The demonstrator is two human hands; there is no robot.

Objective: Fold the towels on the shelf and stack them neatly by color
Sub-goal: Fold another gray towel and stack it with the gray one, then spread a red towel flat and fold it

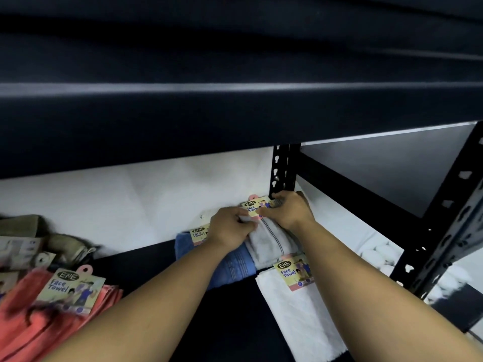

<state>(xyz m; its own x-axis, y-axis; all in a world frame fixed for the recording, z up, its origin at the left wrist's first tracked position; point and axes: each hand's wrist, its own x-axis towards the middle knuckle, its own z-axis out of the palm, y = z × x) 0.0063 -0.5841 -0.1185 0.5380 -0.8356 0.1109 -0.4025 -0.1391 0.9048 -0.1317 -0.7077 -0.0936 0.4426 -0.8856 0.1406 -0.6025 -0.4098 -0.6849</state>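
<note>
Left hand: fingers curled, gripping the far left edge of the grey towel.
Right hand: fingers curled over the grey towel's far right end, thumb pinching its tag.
Grey towel: one, folded, at the back of the shelf, beside the black upright post and touching the blue towel.
Blue towel: one, folded, left of the grey one, partly under the left forearm, with its own tag.
White towel: one, lying flat nearer the front, tag at its far end, just below the grey towel.
Coral towels: a loose heap at front left, number unclear, one tag on top.
Olive towels: crumpled at back left, number unclear.
Tags: four readable "Face Towel" cards in all.
Shelf: dark board, with another dark shelf overhead.
</note>
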